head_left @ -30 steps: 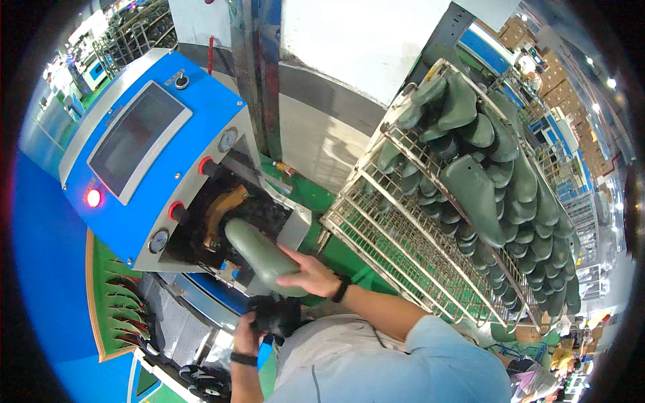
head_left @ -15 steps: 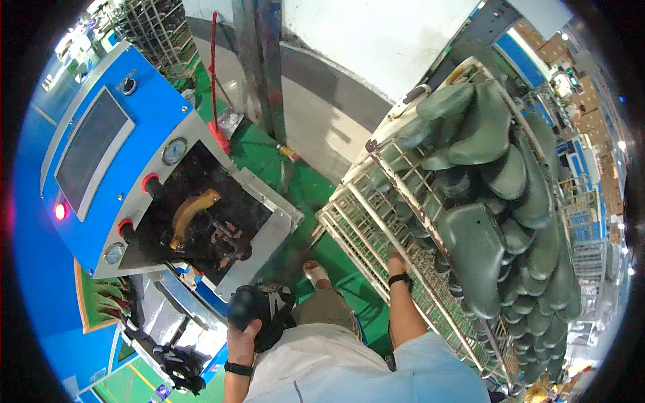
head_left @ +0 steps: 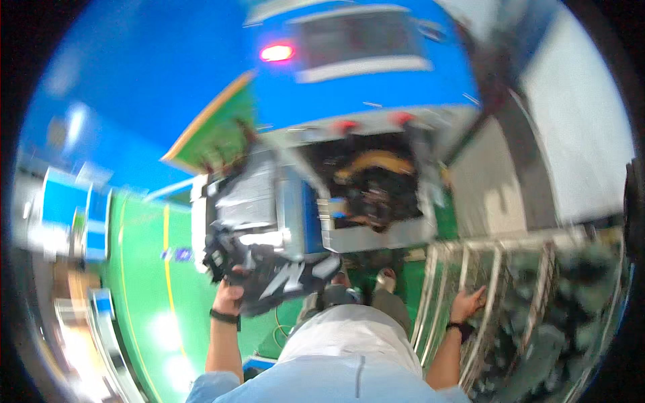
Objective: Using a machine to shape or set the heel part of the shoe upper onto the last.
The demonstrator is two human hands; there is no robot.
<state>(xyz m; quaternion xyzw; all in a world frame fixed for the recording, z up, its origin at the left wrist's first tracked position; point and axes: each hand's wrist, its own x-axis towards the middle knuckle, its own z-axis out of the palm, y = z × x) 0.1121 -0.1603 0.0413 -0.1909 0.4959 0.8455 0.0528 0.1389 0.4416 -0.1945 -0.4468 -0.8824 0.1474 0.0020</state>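
My left hand [head_left: 230, 295] is closed round the rear part of a black shoe [head_left: 285, 285] with pale stripes on its side. The shoe's toe points right, just in front of my body. Another black laced item, apparently a shoe [head_left: 216, 258], lies beside my left hand at the edge of a grey-topped bench [head_left: 247, 191]. My right hand [head_left: 467, 304] is beside the pale bars of a wire cart [head_left: 494, 275], its thumb and finger apart. Blur hides whether it touches a bar.
Ahead stands a blue machine [head_left: 376, 91] with a screen, a lit red lamp [head_left: 277, 52] and a dark recess holding a yellow curved part [head_left: 376, 161]. Dark green foot-shaped forms [head_left: 537, 356] fill the cart at right. A green floor [head_left: 144, 289] with yellow lines lies left.
My view has swung left, so the machine is now ahead and the cart lower right. The shoe in my left hand now shows its side. My right hand is still by the cart.
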